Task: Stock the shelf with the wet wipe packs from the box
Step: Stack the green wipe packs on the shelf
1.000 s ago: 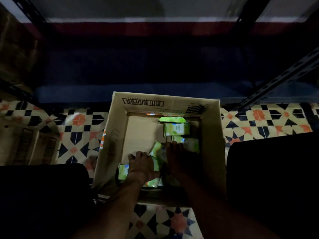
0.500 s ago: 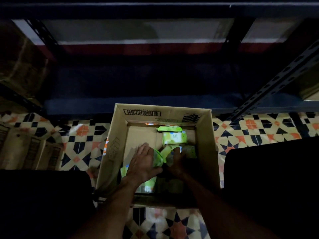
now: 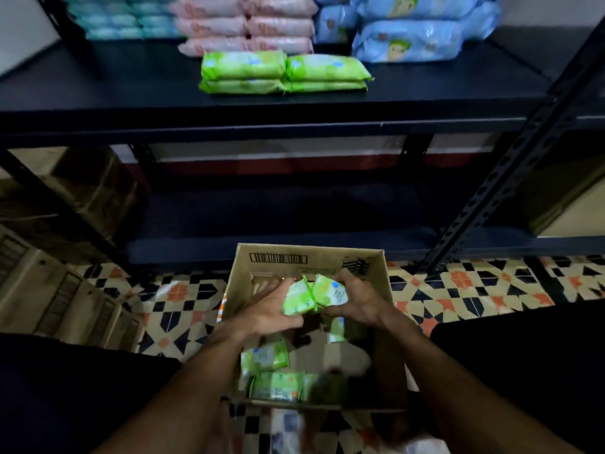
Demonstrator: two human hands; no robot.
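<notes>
Above the open cardboard box (image 3: pixel 381 290) on the tiled floor (image 3: pixel 458 290), my left hand (image 3: pixel 268 309) and right hand (image 3: pixel 355 299) press two green wet wipe packs (image 3: pixel 314 294) between them. More green packs (image 3: pixel 265 357) lie loose inside the box. Farther off, I see the shelf (image 3: pixel 114 90) bare at its near-left, stacked green packs (image 3: pixel 281 72) mid-board.

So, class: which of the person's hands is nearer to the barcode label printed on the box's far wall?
Left. The left hand has fingers reaching up just below the barcode label. The right hand sits further off, to the label's right and lower.
</notes>
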